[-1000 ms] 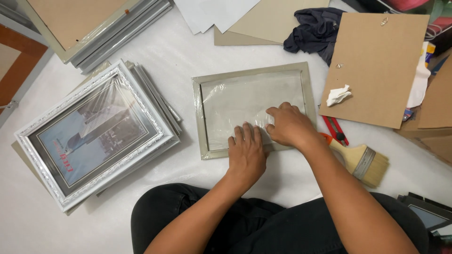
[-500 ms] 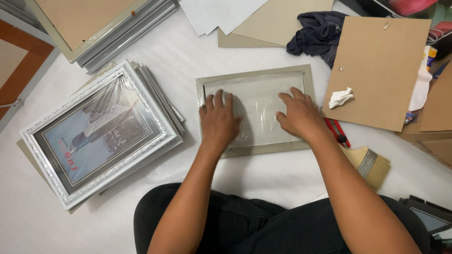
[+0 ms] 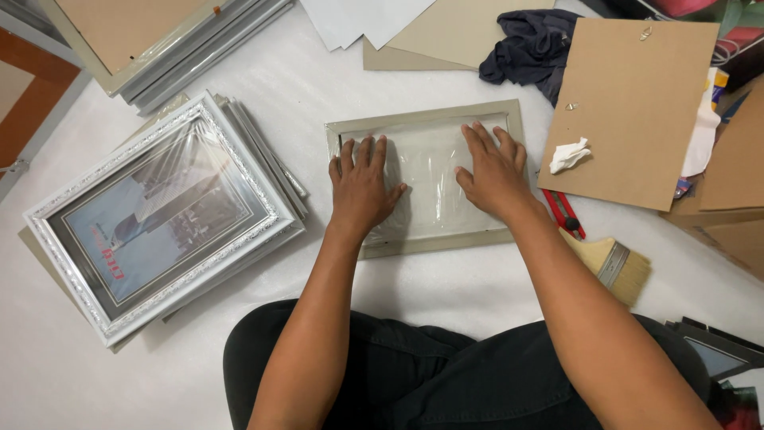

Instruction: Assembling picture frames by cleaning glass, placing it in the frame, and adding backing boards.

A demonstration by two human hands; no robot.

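Head view: a pale picture frame (image 3: 426, 111) lies face-down on the white floor, clear plastic film (image 3: 430, 171) inside it. Left hand (image 3: 360, 185) and right hand (image 3: 493, 171) press flat on the film, fingers spread, holding nothing; stacked silver frames (image 3: 167, 215) left, paintbrush (image 3: 613, 267) right, bare floor near the knees

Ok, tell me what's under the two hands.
Both the left hand and the right hand lie flat on a clear plastic sheet inside a pale frame lying face down. What sits beneath the plastic is hidden by glare and the palms.
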